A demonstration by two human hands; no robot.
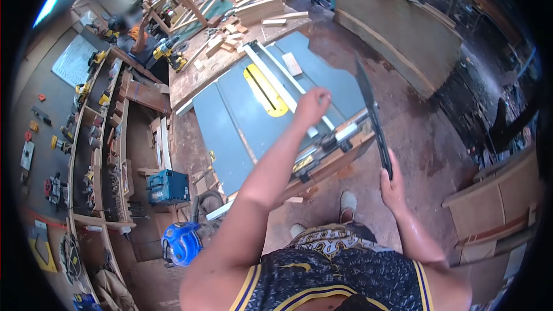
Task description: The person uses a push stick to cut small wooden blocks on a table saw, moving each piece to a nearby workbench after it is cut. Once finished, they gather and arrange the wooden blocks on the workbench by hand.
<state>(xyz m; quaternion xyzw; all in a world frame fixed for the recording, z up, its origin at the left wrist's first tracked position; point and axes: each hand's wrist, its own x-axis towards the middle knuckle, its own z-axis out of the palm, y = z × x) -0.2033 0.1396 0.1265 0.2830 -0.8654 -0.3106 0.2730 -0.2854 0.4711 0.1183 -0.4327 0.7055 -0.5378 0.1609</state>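
My left hand is above the pale rip fence of a grey table saw, its fingers curled in with nothing visible in them. A yellow insert plate with a dark slot lies left of the fence. On the saw top beyond my hand rests a small wooden block. To the right, my right hand is closed round the near end of a long, dark, narrow object. That object extends forward past the saw's right edge and tapers at its far end.
Wood offcuts cover the bench behind the saw. A person is at the far left, near yellow power tools. A teal case and a blue round machine stand left of my body. Tool shelves line the left.
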